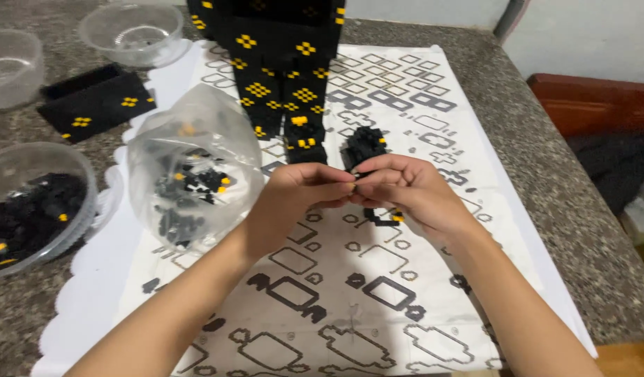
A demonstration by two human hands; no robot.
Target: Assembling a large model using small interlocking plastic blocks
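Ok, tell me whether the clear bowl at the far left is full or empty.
Partly full: the clear bowl holds a heap of small black and yellow bricks.

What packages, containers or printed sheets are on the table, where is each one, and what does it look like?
Clear plastic bag: left of the hands, puffed, holding black and yellow bricks.
Clear round plastic tub: left edge, holding black bricks.
Two clear plastic bowls, seemingly empty: top left.
White printed instruction sheet: under the hands, with black outline diagrams.
No screens or signs.
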